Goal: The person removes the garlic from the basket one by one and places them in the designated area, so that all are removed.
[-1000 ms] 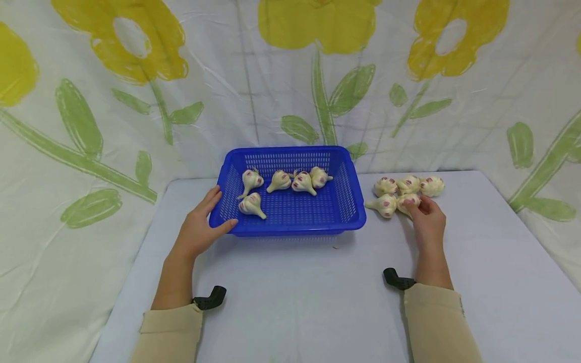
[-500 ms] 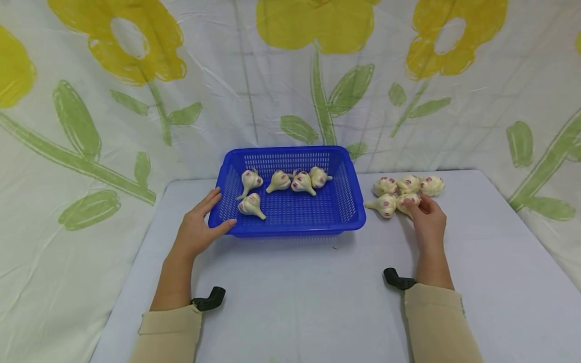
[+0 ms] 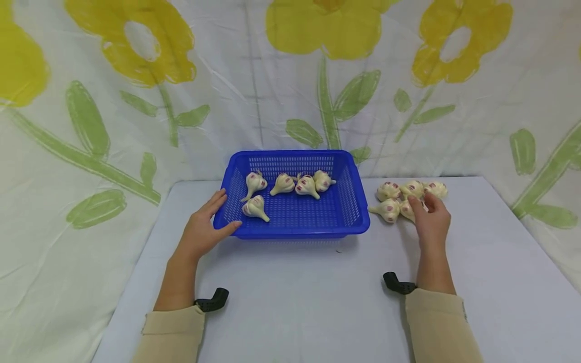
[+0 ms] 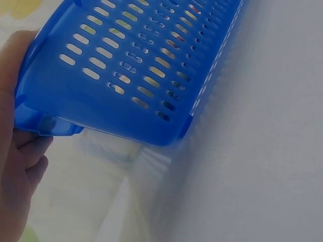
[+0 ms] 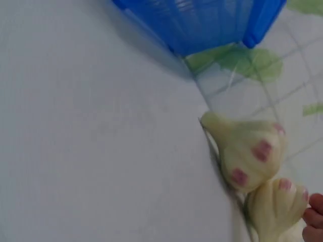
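My left hand (image 3: pixel 201 232) grips the left end of a blue plastic basket (image 3: pixel 290 233), thumb over the front rim and fingers along the left side. The left wrist view shows fingertips (image 4: pixel 38 166) below the rim. Inside the basket lie several garlic bulbs (image 3: pixel 256 207). To its right, several more garlic bulbs (image 3: pixel 412 188) sit together in two rows. Over the front row is my right hand (image 3: pixel 433 222), thumb and forefinger spread just above a garlic bulb (image 3: pixel 407 210). In the right wrist view, fingertips (image 5: pixel 315 214) show right beside a garlic bulb (image 5: pixel 276 204).
A white cloth covers the table (image 3: pixel 299 302). Behind it hangs a white curtain (image 3: pixel 227 101) painted with yellow flowers and green leaves. A tiny dark scrap (image 3: pixel 338 251) lies in front of the basket. Each wrist wears a black device (image 3: pixel 213 300).
My right thumb and forefinger have risen slightly and parted from the front garlic bulb, which stays in place. The head view has shifted a little. My left hand keeps its place on the basket.
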Available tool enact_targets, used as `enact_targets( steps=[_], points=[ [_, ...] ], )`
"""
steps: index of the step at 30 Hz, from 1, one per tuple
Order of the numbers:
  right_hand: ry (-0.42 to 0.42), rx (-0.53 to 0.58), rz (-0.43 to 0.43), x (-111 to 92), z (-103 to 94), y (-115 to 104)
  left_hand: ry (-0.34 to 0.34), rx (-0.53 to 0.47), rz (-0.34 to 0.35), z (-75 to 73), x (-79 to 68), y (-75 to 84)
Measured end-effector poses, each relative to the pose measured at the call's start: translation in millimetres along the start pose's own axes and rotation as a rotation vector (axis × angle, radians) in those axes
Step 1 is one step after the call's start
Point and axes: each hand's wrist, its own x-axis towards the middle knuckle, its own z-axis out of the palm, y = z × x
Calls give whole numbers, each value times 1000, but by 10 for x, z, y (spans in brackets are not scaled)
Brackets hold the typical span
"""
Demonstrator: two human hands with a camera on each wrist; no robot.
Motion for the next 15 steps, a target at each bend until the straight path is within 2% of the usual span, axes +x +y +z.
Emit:
enact_targets(
  steps=[5,8,12,15],
  points=[
    [-31,41,-157,-179,204,-284,-8,10,-1,-4,-2,9],
    [-88,70,-316,-333,413,-486,-15,14,-2,-16,-8,19],
    [-224,68,-521,-567,759,-735,-20,17,-8,-24,-18,31],
    [-358,10,-622,-753,1024,-873,-19,14,-8,-16,-17,35]
  ],
)
